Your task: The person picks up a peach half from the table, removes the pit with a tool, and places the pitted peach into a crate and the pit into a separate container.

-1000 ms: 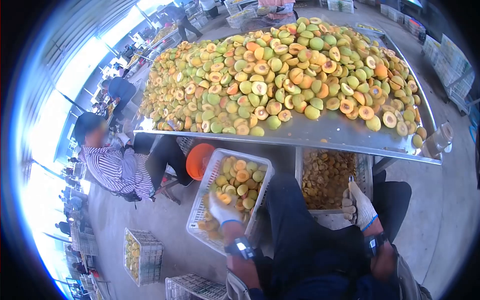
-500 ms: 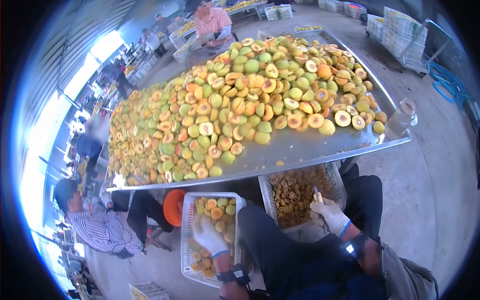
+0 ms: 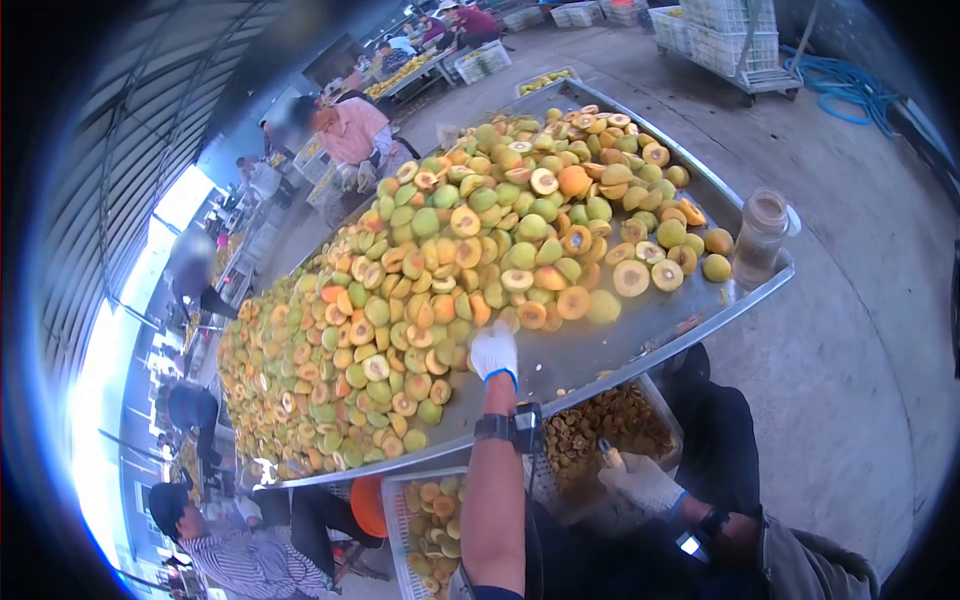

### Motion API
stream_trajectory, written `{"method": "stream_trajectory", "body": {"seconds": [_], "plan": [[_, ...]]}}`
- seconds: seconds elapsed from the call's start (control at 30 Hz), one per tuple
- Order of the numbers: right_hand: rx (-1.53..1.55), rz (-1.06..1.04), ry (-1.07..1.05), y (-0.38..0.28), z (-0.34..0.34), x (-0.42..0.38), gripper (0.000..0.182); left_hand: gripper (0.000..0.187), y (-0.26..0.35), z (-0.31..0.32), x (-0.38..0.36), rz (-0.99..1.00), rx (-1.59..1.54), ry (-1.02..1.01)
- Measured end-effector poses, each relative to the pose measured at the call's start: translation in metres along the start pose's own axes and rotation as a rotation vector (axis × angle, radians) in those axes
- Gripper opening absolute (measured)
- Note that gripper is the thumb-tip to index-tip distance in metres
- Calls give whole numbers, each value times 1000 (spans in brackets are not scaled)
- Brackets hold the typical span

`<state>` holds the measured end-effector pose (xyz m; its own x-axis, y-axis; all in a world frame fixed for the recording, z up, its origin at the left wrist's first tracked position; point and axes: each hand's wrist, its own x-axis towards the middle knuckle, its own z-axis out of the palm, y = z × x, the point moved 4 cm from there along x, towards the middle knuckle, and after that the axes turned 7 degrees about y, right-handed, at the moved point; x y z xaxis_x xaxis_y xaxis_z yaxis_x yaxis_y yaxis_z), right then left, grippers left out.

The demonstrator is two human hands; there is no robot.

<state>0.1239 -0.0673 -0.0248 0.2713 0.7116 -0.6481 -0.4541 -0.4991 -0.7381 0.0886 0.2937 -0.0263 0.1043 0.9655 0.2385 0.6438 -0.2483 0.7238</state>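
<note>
A metal table (image 3: 590,362) bears a large heap of halved yellow-green fruit (image 3: 400,300). My left hand (image 3: 494,352), in a white glove, reaches onto the table and touches the fruit at the heap's near edge; its fingertips are hidden among the pieces. My right hand (image 3: 645,486), also gloved, is closed around a small tool (image 3: 611,455) with a light handle. It is over the near side of a crate (image 3: 664,408) of brown pits and scraps (image 3: 600,430). Left of that, a white crate (image 3: 398,520) holds fruit halves (image 3: 436,515), partly behind my left arm.
A clear bottle (image 3: 760,235) stands at the table's right corner. An orange bucket (image 3: 369,505) is under the near edge. One person (image 3: 240,550) sits at the lower left; another (image 3: 355,135) stands beyond the table. A crate cart (image 3: 735,50) and blue hose (image 3: 845,85) lie behind.
My left hand has moved up from the white fruit crate to the heap on the table. My right hand still holds the tool near the scraps crate. The view has shifted.
</note>
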Motion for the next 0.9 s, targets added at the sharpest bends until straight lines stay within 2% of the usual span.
{"method": "stream_trajectory", "body": {"seconds": [0.07,0.1,0.2,0.23,0.37,0.4,0.43,0.47,0.53,0.57,0.6,0.67,0.8,0.87,0.9], "plan": [[9,19,-16,-2,-3,1,25,40,-68,49,35,-208,-19,0],[13,-6,-29,1,-2,2,26,40,-69,55,41,-136,-37,19],[11,-35,-59,0,-2,3,29,34,-64,68,40,-83,-35,90],[-22,-56,-81,1,-1,3,30,27,-42,54,29,-271,-144,-66],[-142,-59,-120,-9,4,-6,31,24,-43,57,23,-174,-135,-54],[-143,-64,-113,-3,4,-5,31,33,-39,54,18,-129,-135,-41],[-277,-193,-74,5,4,1,32,43,-34,52,13,-82,-137,-30],[-413,-322,-32,10,3,5,33,43,-23,45,5,-75,-150,-33],[-380,-337,-12,17,0,8,33,39,-2,24,-16,-149,-298,-48],[-342,-344,-10,17,0,6,34,39,-5,18,-19,-338,-435,-239],[-343,-348,-9,16,-1,4,34,39,-4,9,-28,-336,-438,-238],[-210,-376,46,6,-5,-1,33,37,21,-27,-58,-355,-763,-229],[-110,-391,49,14,-7,11,33,33,31,-80,-120,-396,-771,-318],[-71,-443,30,-1,-5,1,36,34,38,-89,-154,-438,-1003,-388],[-159,-435,31,-14,-4,-10,38,34,37,-94,-169,-444,-1005,-385]]}}
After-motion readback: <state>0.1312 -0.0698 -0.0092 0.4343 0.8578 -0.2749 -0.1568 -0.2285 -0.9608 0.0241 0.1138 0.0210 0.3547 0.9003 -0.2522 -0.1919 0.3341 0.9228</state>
